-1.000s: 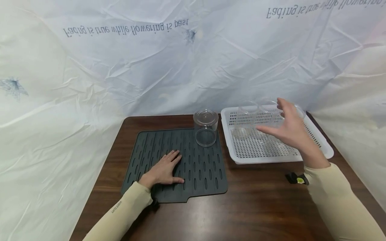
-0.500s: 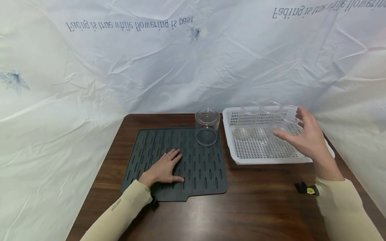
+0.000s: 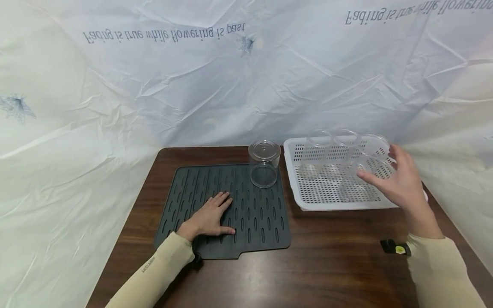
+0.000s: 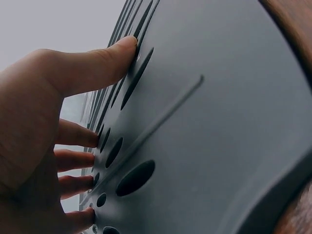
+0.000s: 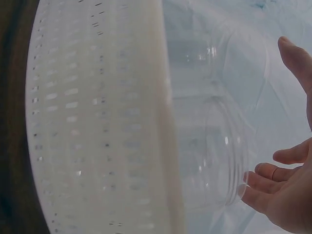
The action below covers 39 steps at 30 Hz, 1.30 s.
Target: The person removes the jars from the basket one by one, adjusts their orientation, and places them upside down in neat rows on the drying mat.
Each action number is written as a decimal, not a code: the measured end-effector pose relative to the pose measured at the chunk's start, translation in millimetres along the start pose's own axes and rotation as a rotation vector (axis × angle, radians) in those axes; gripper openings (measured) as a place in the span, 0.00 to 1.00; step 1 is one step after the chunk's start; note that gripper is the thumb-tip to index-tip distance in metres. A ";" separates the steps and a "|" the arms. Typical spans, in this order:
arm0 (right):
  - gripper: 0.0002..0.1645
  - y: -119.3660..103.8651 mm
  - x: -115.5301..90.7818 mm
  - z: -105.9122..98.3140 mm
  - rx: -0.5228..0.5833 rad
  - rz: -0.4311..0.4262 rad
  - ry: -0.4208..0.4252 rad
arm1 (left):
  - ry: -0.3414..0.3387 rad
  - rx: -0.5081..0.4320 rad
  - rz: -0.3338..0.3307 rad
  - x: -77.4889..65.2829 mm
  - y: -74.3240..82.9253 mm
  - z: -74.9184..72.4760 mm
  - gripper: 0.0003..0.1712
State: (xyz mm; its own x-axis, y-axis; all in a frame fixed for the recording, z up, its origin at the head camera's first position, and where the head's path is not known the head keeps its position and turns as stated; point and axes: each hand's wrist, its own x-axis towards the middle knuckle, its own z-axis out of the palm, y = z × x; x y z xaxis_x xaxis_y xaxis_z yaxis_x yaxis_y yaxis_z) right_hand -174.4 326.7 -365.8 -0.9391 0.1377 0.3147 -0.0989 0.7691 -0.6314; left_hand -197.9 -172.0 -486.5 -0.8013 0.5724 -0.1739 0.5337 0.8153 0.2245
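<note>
My left hand lies spread on a dark grey slotted drying mat; in the left wrist view its thumb and fingertips rest on the mat's surface. Near the mat's far right corner a clear jar stands with its ringed end up. Several more clear jars stand in the white perforated basket. Over the basket's right side, my right hand is spread around the rim of the nearest jar. The right wrist view shows its lower fingertips at the rim of a jar, the thumb held well apart.
The brown wooden table carries mat and basket side by side. Behind and along both sides hangs a creased white sheet with printed lettering, close beyond the table's back edge. A black strap shows at the right wrist.
My right hand has moved right and slightly lower across the basket, uncovering the jars behind it and coming to the nearest jar's rim. The left hand has stayed on the mat.
</note>
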 end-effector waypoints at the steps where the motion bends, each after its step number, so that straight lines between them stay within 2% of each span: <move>1: 0.65 2.0 -0.4 0.3 0.003 -0.003 0.002 | 0.002 -0.003 0.002 -0.2 0.0 0.2 0.60; 9: 0.64 13.2 -3.4 2.0 -0.020 0.013 0.003 | 0.012 -0.008 0.005 -0.6 -0.5 1.0 0.60; 14: 0.62 18.3 -4.4 3.7 -0.018 0.015 0.036 | 0.012 -0.006 0.006 -0.2 -0.3 0.5 0.60; 23: 0.66 31.7 -6.8 10.9 -0.004 0.123 0.056 | 0.009 -0.005 0.004 0.0 -0.6 0.9 0.61; 27: 0.69 35.7 -8.0 13.6 -0.021 0.194 0.031 | 0.006 -0.011 0.004 0.5 -0.8 1.4 0.61; 31: 0.71 40.2 -8.9 15.8 0.006 0.254 -0.008 | 0.002 -0.008 0.005 0.8 -1.2 2.1 0.61; 39: 0.72 46.2 -8.7 17.5 0.024 0.275 -0.042 | 0.017 -0.015 0.008 0.9 -1.3 3.2 0.60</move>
State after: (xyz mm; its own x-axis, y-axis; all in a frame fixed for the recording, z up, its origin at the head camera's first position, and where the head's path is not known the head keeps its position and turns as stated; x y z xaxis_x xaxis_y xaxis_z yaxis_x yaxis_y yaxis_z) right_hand -176.5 350.1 -410.1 -0.9444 0.3132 0.0999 0.1545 0.6911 -0.7060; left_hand -198.5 -172.3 -490.1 -0.8015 0.5775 -0.1553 0.5364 0.8091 0.2399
